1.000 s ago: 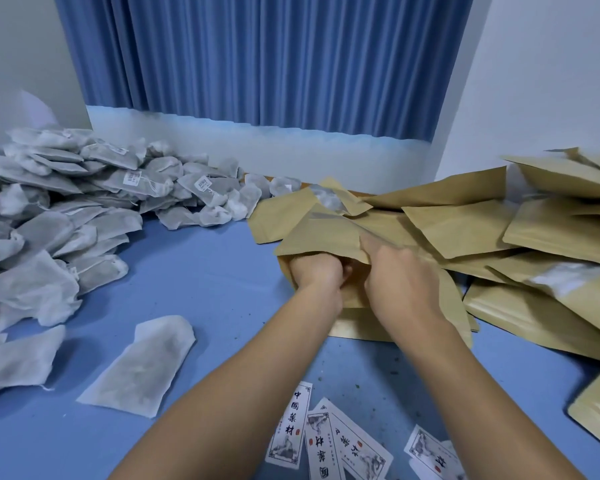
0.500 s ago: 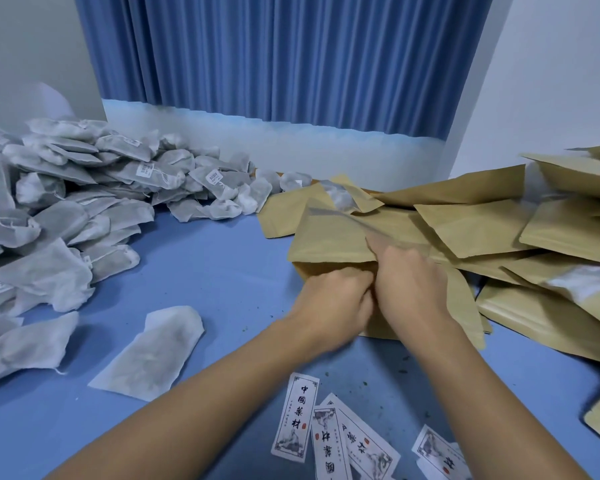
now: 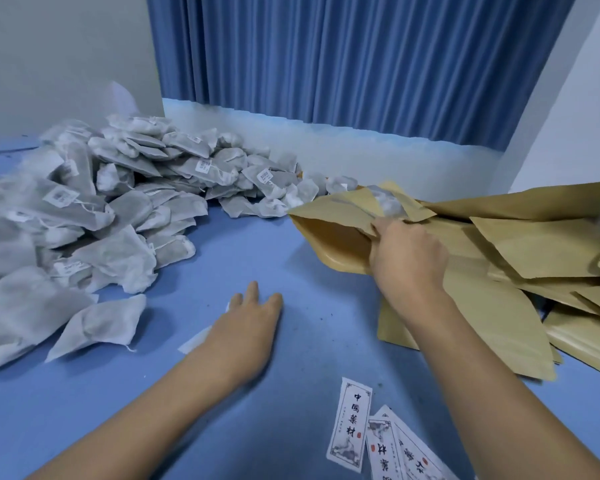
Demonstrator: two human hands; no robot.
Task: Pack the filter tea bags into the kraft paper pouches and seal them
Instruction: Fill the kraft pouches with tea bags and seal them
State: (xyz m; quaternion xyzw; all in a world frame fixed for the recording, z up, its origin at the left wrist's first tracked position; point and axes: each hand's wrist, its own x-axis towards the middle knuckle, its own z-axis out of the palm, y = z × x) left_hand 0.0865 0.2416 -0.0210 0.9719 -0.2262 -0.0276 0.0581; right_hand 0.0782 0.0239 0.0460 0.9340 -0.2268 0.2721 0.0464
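Observation:
My right hand (image 3: pixel 407 258) grips an open kraft paper pouch (image 3: pixel 336 233) by the rim of its mouth, which faces left. My left hand (image 3: pixel 246 327) lies flat, fingers spread, on a single white filter tea bag (image 3: pixel 196 339) on the blue table; only the bag's edges show under the hand. A large heap of white filter tea bags (image 3: pixel 118 209) fills the left side. More kraft pouches (image 3: pixel 534 258) are piled on the right.
Printed paper labels (image 3: pixel 350 427) with black characters lie near the front edge between my arms. A loose tea bag (image 3: pixel 99 325) lies left of my left hand. A blue curtain (image 3: pixel 343 57) and white wall stand behind the blue table (image 3: pixel 291 271).
My left hand let go of the pouch and moved down-left onto the single tea bag. My right hand kept the pouch, whose mouth now gapes open. The view shifted left.

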